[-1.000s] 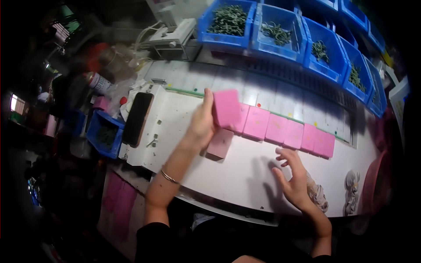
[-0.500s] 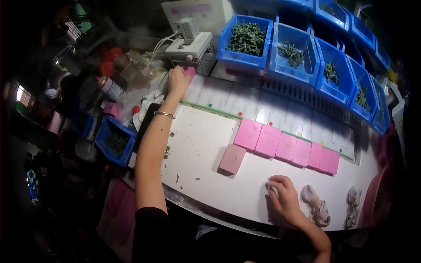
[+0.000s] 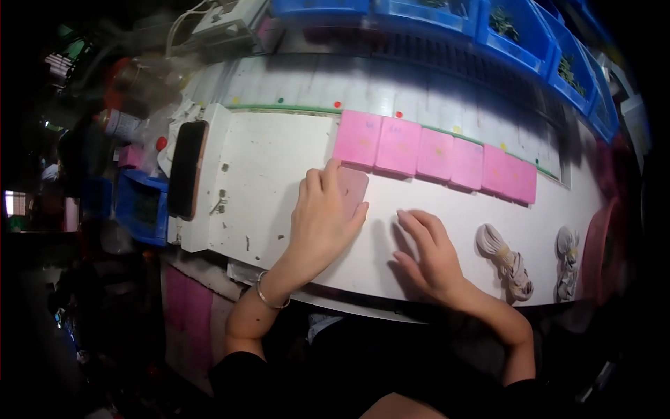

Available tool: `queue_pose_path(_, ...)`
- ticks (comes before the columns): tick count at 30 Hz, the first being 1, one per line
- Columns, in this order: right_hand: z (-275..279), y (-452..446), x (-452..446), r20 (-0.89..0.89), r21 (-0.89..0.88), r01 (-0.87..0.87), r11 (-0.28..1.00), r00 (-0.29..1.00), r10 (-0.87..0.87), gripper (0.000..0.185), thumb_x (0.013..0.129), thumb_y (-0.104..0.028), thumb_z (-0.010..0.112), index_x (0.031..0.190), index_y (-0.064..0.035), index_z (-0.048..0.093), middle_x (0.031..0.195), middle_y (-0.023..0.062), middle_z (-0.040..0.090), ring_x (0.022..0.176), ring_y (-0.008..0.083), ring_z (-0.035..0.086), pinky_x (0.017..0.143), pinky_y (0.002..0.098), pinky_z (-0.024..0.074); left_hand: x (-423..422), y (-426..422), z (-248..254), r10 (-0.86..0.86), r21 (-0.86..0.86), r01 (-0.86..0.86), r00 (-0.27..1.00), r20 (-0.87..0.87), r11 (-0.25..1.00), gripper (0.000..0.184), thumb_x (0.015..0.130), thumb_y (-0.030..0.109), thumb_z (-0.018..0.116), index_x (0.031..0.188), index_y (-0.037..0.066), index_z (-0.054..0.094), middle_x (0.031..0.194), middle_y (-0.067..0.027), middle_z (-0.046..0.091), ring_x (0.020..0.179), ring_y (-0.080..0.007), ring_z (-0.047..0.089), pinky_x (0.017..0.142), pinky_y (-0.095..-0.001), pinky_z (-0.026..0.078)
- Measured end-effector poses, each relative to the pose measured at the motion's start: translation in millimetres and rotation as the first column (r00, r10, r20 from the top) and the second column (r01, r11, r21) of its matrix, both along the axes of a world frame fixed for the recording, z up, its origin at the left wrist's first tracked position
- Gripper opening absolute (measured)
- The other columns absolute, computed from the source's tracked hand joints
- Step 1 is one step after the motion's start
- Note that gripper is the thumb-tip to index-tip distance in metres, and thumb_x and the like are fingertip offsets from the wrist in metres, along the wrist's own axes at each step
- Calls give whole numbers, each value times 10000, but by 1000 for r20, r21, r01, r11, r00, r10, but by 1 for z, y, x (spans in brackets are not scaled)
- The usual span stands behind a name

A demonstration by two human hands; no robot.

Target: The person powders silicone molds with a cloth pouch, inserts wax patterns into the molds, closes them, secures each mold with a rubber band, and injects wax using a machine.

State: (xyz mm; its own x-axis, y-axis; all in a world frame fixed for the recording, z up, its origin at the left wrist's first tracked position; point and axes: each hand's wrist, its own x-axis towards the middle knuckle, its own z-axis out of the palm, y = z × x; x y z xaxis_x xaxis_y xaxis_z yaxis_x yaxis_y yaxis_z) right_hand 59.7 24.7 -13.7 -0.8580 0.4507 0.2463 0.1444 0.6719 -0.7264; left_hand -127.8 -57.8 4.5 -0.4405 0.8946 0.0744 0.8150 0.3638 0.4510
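Note:
My left hand (image 3: 317, 223) is at a dusty pink block (image 3: 355, 187) that lies on the white work surface. Its fingers rest along the block's left side and the thumb reaches to the near right edge; the palm side is hidden. To the right, my right hand (image 3: 431, 258) hovers low over the surface with fingers apart, slightly curled, holding nothing. Just beyond both hands, several brighter pink blocks (image 3: 436, 153) lie side by side in a row, some with faint marks on top.
Two tied pale bundles (image 3: 508, 262) lie at the right. A black phone (image 3: 188, 170) is at the left, near a blue bin (image 3: 144, 209). Blue bins of green pieces (image 3: 504, 24) line the back, behind a striped strip (image 3: 307, 80) with coloured dots.
My left hand has come back from the white device at the rear left, where it touched a pink block, to the dusty pink block. My view has tipped downward. My right hand stays empty.

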Motion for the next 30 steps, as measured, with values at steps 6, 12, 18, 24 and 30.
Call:
queue_pose_path(6,23,3,-4,-159,134,82,988,985,-60,877,576,-45,764,1329,47,323,1277,243,371,1126,384,428,890,410,430,38,5,17,-191,167,91,456,869,982,623,815,232,660,1293,3,331,1026,-137,501,910,-209,550,771,-315,469)
queue_pose_path(12,32,3,16,-273,222,220,950,949,-156,749,547,45,704,1242,100,431,1169,226,476,1045,356,502,862,374,453,59,23,27,-130,107,236,86,988,966,506,916,329,544,1251,-2,358,998,-96,507,838,-129,554,714,-250,472)
queue_pose_path(18,37,5,34,-336,268,343,900,909,-247,712,520,86,675,1202,114,473,1158,236,478,1034,354,514,847,368,466,89,29,31,-138,140,79,-36,990,987,502,933,398,482,1198,-16,383,971,-84,523,775,-119,561,690,-249,489)
queue_pose_path(24,36,6,40,-399,333,416,846,875,-273,653,549,40,717,1164,105,507,1130,221,497,1023,345,523,825,360,474,107,35,31,-241,237,-64,-63,969,969,525,942,438,432,1195,-20,391,1044,-126,537,839,-149,589,760,-272,502)
queue_pose_path(30,29,3,41,-484,491,538,685,822,-299,430,721,-187,747,1083,-4,604,1019,117,526,879,243,531,746,314,429,110,47,28,-180,127,-260,-193,964,957,576,958,505,283,1195,4,439,1069,-127,534,952,-205,568,833,-340,492)
